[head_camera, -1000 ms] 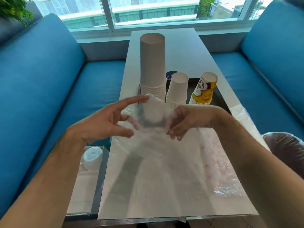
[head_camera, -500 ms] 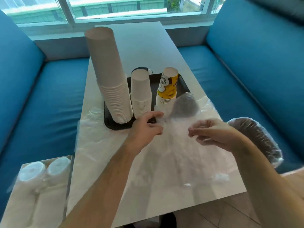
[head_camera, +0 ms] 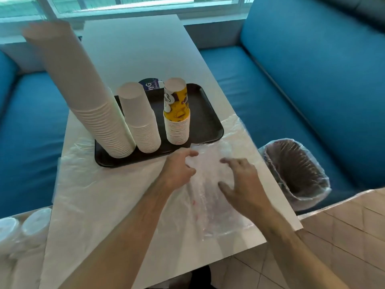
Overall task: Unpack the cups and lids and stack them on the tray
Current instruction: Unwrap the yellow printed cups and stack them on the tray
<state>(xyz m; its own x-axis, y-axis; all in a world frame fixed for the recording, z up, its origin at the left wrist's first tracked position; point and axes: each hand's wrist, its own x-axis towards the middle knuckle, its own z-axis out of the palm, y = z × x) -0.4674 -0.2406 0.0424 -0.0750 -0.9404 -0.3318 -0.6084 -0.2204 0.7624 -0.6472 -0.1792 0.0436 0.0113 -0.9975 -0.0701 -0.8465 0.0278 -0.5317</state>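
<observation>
Far left: sleeves of white plastic lids (head_camera: 19, 228) in clear wrap lie beside the desk's near left corner.
Tray: a black rectangular plastic tray (head_camera: 206, 122) on the white desk (head_camera: 133, 59) carries three upside-down stacks, from left a tall white paper cup stack (head_camera: 83, 97), a shorter white cup stack (head_camera: 139, 117) and a yellow printed cup stack (head_camera: 176, 113).
Wrap: a clear crumpled plastic bag (head_camera: 210, 184) lies flat on the desk, just before the tray.
Left hand (head_camera: 177, 170): fingers curled, pinching the bag's left edge.
Right hand (head_camera: 241, 184): fingers spread apart over the bag; contact cannot be told.
Far right: a dark wicker bin with a clear liner (head_camera: 295, 174) stands beside the desk.
</observation>
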